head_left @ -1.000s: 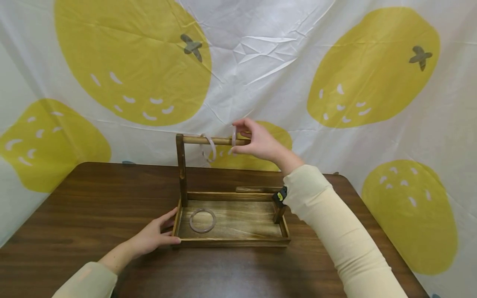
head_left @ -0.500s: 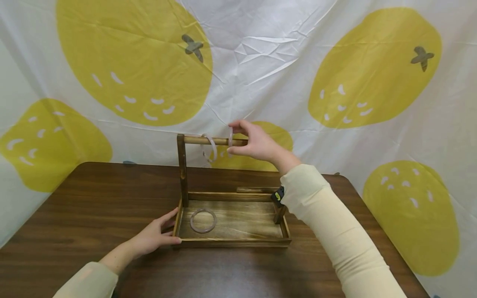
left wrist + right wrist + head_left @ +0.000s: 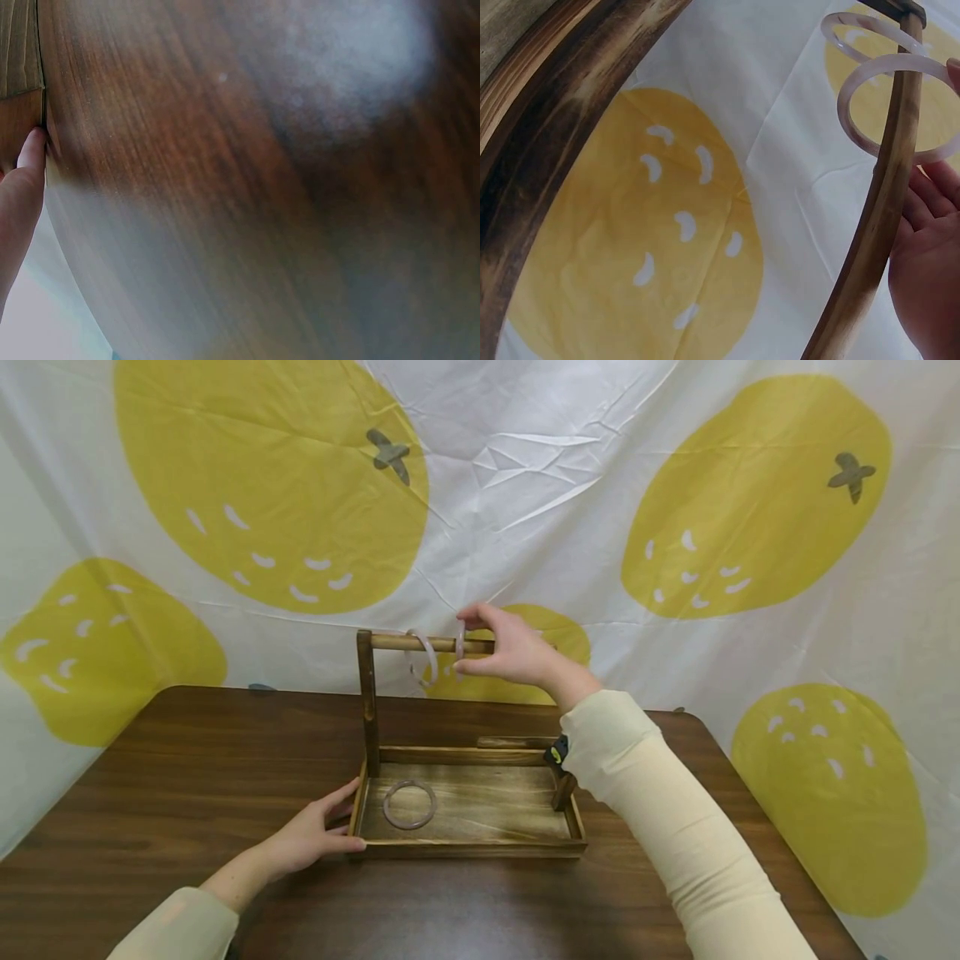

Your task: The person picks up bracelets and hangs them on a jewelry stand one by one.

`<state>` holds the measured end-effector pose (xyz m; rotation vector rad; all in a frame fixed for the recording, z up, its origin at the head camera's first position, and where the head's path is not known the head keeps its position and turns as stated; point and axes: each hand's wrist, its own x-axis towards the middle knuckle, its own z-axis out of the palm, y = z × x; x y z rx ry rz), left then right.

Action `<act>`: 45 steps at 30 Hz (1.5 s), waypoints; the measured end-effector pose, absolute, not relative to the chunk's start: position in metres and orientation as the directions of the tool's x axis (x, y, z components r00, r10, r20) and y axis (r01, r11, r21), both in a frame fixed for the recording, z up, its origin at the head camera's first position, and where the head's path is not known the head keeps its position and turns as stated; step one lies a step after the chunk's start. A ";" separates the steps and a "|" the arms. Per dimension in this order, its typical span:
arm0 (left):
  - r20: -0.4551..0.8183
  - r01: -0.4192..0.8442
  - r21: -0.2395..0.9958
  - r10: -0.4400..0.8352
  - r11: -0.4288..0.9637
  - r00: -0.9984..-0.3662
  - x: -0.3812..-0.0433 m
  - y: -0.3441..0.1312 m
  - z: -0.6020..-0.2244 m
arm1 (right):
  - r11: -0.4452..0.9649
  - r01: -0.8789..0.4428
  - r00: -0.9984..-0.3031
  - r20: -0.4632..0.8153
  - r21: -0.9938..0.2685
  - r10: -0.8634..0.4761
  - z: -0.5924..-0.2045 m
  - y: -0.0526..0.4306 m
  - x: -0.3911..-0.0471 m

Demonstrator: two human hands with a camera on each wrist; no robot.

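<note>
A wooden bangle stand has an upper bar [image 3: 386, 642], a left post [image 3: 367, 702] and a tray base [image 3: 468, 850]. My right hand [image 3: 517, 647] pinches a pale lilac bangle [image 3: 460, 643] between thumb and fingers. The right wrist view shows this bangle [image 3: 847, 112] encircling the bar. Just left of it, another bangle [image 3: 430, 660] hangs on the bar, untouched. A third bangle [image 3: 409, 805] lies flat at the left of the tray. My left hand [image 3: 303, 837] rests against the tray's left end, thumb at the front corner. The upper bar's right end is hidden behind my right hand.
A lower wooden bar [image 3: 517, 742] and a short right post [image 3: 562, 792] stand at the tray's right, partly covered by my right wrist camera. The stand sits on a dark brown table [image 3: 225, 760]. A white cloth with yellow fruit prints [image 3: 757, 493] hangs behind.
My right hand has moved slightly left along the upper bar with its bangle, closer to the hanging one. My left hand has stayed in place.
</note>
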<state>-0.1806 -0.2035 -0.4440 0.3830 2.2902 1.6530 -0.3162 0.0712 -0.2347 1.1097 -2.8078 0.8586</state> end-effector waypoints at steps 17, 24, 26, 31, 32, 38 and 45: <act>-0.089 0.029 0.954 0.375 0.298 -0.923 -0.180 -0.203 -0.441 | 0.623 -0.686 -0.713 0.178 -0.377 -0.678 -0.238 0.066 -0.317; -0.099 0.022 0.952 0.376 0.304 -0.922 -0.180 -0.202 -0.440 | 0.646 -0.697 -0.710 0.175 -0.312 -0.682 -0.239 0.065 -0.316; -0.097 0.023 0.953 0.374 0.303 -0.922 -0.180 -0.201 -0.440 | 0.652 -0.698 -0.710 0.169 -0.295 -0.684 -0.240 0.065 -0.315; -0.093 0.026 0.953 0.372 0.302 -0.924 -0.180 -0.201 -0.440 | 0.662 -0.700 -0.710 0.158 -0.268 -0.686 -0.239 0.064 -0.315; -0.093 0.025 0.953 0.371 0.302 -0.924 -0.180 -0.201 -0.440 | 0.664 -0.699 -0.711 0.157 -0.264 -0.686 -0.239 0.064 -0.315; -0.089 0.027 0.954 0.368 0.299 -0.925 -0.180 -0.202 -0.441 | 0.673 -0.696 -0.715 0.162 -0.249 -0.680 -0.239 0.065 -0.315; -0.090 0.029 0.953 0.373 0.301 -0.923 -0.180 -0.202 -0.442 | 0.659 -0.711 -0.702 0.216 -0.245 -0.678 -0.238 0.070 -0.310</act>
